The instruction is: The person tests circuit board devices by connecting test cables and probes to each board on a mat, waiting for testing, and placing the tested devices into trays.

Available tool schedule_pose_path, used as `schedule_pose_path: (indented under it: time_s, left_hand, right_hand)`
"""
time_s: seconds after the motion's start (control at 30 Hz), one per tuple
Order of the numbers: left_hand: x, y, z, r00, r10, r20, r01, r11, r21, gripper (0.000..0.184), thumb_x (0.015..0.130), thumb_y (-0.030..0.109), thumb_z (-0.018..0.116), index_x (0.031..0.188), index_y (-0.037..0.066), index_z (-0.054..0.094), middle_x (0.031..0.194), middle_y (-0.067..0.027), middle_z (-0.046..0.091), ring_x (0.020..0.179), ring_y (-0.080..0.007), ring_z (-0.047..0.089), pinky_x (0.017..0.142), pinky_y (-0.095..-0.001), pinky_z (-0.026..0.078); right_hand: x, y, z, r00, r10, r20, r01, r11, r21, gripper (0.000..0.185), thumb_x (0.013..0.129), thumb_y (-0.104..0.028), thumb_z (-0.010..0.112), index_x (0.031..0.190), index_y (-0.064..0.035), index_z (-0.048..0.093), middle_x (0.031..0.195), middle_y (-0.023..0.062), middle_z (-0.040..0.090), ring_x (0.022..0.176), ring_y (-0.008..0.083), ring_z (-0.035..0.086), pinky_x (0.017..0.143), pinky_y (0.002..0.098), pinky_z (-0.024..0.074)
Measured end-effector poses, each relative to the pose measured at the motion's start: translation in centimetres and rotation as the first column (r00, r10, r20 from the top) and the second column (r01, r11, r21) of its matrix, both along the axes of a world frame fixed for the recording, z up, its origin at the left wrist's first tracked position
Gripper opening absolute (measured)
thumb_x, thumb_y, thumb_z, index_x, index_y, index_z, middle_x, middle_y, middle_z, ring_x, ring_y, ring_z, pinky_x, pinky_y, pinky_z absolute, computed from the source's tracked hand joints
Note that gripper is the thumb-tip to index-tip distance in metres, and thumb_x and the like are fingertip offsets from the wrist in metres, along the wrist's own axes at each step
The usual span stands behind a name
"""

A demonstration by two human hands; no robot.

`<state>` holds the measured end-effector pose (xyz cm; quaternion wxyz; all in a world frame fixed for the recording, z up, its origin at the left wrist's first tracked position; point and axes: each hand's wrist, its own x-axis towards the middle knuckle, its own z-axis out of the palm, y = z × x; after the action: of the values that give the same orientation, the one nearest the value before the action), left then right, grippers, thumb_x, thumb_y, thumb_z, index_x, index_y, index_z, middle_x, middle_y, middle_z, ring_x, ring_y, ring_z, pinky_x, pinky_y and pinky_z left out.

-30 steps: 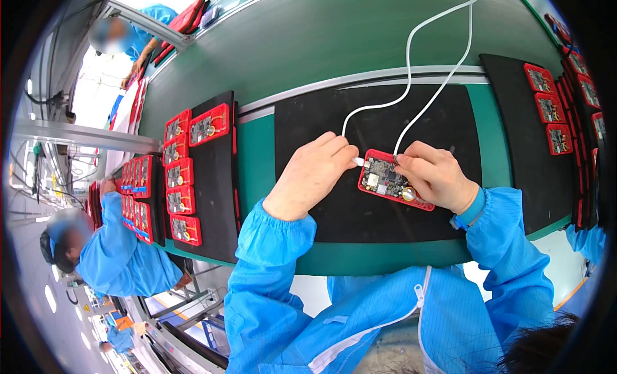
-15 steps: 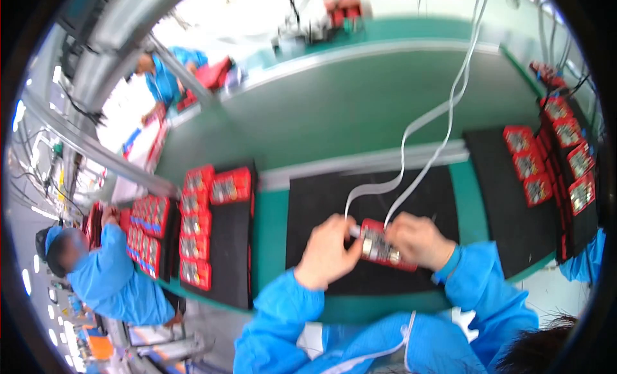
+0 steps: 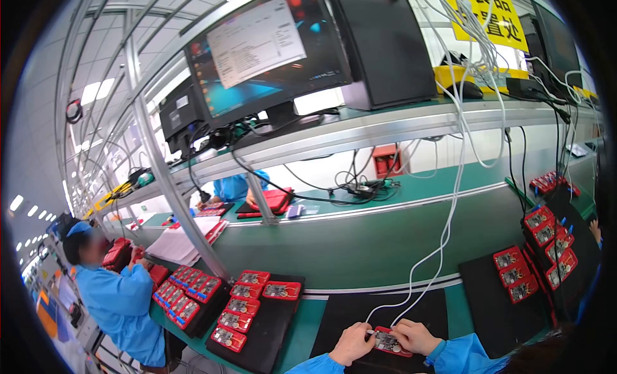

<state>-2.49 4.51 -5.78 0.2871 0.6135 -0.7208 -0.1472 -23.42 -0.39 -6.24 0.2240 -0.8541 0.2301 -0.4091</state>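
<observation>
A circuit board in a red tray (image 3: 389, 342) lies on the black mat (image 3: 340, 310) in front of me. My left hand (image 3: 351, 344) is at the tray's left end, its thumb and fingers closed on the plug of a white cable (image 3: 385, 306). On the other side, my right hand (image 3: 418, 338) bends over the board's upper right part. Its fingers are closed where a second white cable (image 3: 421, 298) reaches the board; the cable's end is hidden by the fingertips.
Boards in red trays (image 3: 243, 305) stand on black mats to the left, and more red trays (image 3: 514, 275) to the right. A monitor (image 3: 267, 49) sits on the overhead shelf (image 3: 360, 126), from which the cables hang. A co-worker (image 3: 122, 303) in blue is at the left.
My view has tilted up, bringing the monitor and shelf into sight and putting the hands lower in the picture. Both hands stay at the board with the cables.
</observation>
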Motion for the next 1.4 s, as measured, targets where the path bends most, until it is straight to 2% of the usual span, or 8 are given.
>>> schedule_pose_path:
  time_s: [0.1, 0.17, 0.23, 0.5, 0.97, 1.17, 1.23, 1.4]
  left_hand:
    - [0.6, -0.3, 0.2, 1.000, -0.023, -0.015, 0.023, 0.999, -0.042, 0.027, 0.083, 0.021, 0.065, 0.098, -0.001, 0.062, 0.083, -0.0181, 0.064, 0.077, -0.0363, 0.064, 0.069, -0.0433, 0.051]
    - [1.6, -0.8, 2.1, 0.980, -0.153, -0.130, 0.182, 0.951, 0.251, 0.041, 0.085, 0.028, 0.067, 0.111, -0.002, 0.058, 0.077, -0.0180, 0.065, 0.072, -0.0350, 0.065, 0.064, -0.0407, 0.051]
    - [2.1, -0.5, 5.2, 0.981, -0.051, -0.185, 0.116, 0.924, 0.364, 0.058, 0.092, 0.037, 0.062, 0.136, 0.002, 0.043, 0.072, -0.0117, 0.063, 0.069, -0.0196, 0.064, 0.062, -0.0311, 0.049]
    - [7.8, -4.6, -2.7, 0.645, 0.253, -0.721, -0.246, 0.962, 0.118, 0.031, 0.097, 0.026, 0.057, 0.119, 0.005, 0.059, 0.066, -0.0008, 0.058, 0.062, -0.0071, 0.054, 0.059, -0.0246, 0.043]
    - [7.6, -4.5, -3.0, 0.719, 0.191, -0.668, -0.272, 0.962, -0.017, 0.021, 0.095, 0.018, 0.059, 0.110, 0.005, 0.066, 0.070, 0.0015, 0.059, 0.063, -0.0072, 0.054, 0.059, -0.0236, 0.044]
    - [8.3, -4.8, -3.2, 0.727, 0.194, -0.659, -0.278, 0.960, -0.023, 0.017, 0.097, 0.016, 0.056, 0.098, 0.003, 0.067, 0.071, 0.0023, 0.057, 0.061, -0.0045, 0.051, 0.053, -0.0211, 0.040]
    - [10.1, -4.5, -4.3, 0.838, 0.191, -0.511, -0.188, 0.981, 0.058, 0.034, 0.098, 0.022, 0.057, 0.124, 0.000, 0.058, 0.091, -0.0028, 0.061, 0.075, -0.0081, 0.051, 0.069, -0.0223, 0.046]
    - [9.2, -3.9, -2.3, 0.851, 0.185, -0.492, -0.187, 0.981, 0.045, 0.028, 0.099, 0.018, 0.054, 0.117, -0.002, 0.061, 0.076, 0.0012, 0.055, 0.065, -0.0066, 0.047, 0.058, -0.0203, 0.041]
  right_hand:
    - [0.0, 0.0, 0.0, 1.000, 0.007, 0.004, -0.007, 1.000, -0.008, 0.008, 0.083, -0.008, 0.069, 0.083, -0.0028, 0.063, 0.078, 0.0119, 0.061, 0.063, 0.0280, 0.062, 0.053, 0.0353, 0.0515]
    - [-0.1, 0.2, 0.3, 1.000, 0.009, 0.000, -0.009, 1.000, -0.002, 0.008, 0.083, -0.008, 0.069, 0.082, -0.0031, 0.063, 0.077, 0.0116, 0.060, 0.062, 0.0280, 0.062, 0.053, 0.0353, 0.0511]
    - [0.0, 0.1, 0.4, 1.000, 0.008, -0.004, -0.007, 1.000, 0.006, 0.008, 0.083, -0.008, 0.069, 0.082, -0.0034, 0.063, 0.077, 0.0112, 0.060, 0.061, 0.0280, 0.062, 0.053, 0.0353, 0.0507]
    - [0.0, 0.3, 0.8, 1.000, -0.012, 0.007, 0.012, 1.000, -0.011, 0.010, 0.083, -0.008, 0.068, 0.079, -0.0036, 0.061, 0.075, 0.0115, 0.059, 0.059, 0.0290, 0.061, 0.052, 0.0359, 0.0497]
    - [0.0, -0.1, 0.6, 0.999, 0.039, -0.017, -0.039, 0.999, -0.011, 0.008, 0.085, -0.009, 0.068, 0.090, -0.0036, 0.064, 0.081, 0.0115, 0.059, 0.067, 0.0292, 0.063, 0.057, 0.0372, 0.0526]
    - [0.2, -0.6, -1.1, 0.984, 0.178, 0.012, -0.179, 0.984, 0.028, 0.012, 0.096, -0.016, 0.049, 0.097, -0.0038, 0.049, 0.092, 0.0131, 0.050, 0.071, 0.0356, 0.058, 0.063, 0.0431, 0.0505]
    - [0.3, -0.6, -1.1, 0.979, 0.204, 0.009, -0.203, 0.969, 0.143, 0.013, 0.097, -0.016, 0.048, 0.097, -0.0027, 0.047, 0.092, 0.0143, 0.048, 0.074, 0.0377, 0.058, 0.064, 0.0450, 0.0477]
    - [0.2, -0.5, -1.2, 0.980, 0.194, 0.036, -0.196, 0.976, 0.094, 0.012, 0.096, -0.015, 0.049, 0.101, -0.0034, 0.048, 0.094, 0.0145, 0.049, 0.076, 0.0387, 0.058, 0.064, 0.0460, 0.0473]
